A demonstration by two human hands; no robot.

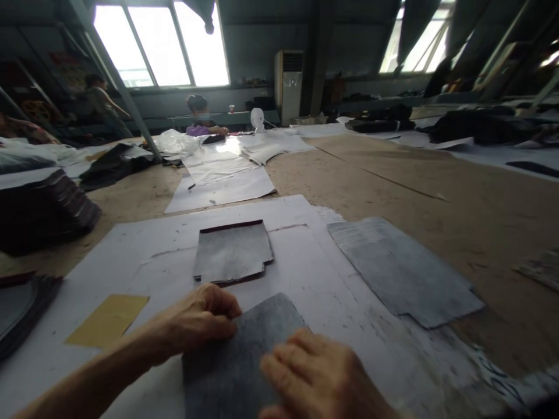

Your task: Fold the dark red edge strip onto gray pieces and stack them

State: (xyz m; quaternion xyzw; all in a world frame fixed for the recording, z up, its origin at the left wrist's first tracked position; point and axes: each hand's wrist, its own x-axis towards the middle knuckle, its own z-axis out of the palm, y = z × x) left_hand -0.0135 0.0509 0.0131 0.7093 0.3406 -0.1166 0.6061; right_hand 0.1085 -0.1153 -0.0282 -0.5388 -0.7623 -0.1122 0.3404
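Flat cut piece of smooth grey material (248, 372); plain mustard-yellow rectangular paper (108, 321); broad plain brown tabletop (349, 180).

The dim, grey-walled workshop (253, 55) is lit by slanted windows (159, 46); a brown tabletop (332, 174) is backed by a white floor-standing air conditioner (288, 87)

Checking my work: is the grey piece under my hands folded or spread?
Spread, as far as shows: the grey piece lies flat, no fold visible, with the left hand and right hand hiding parts.
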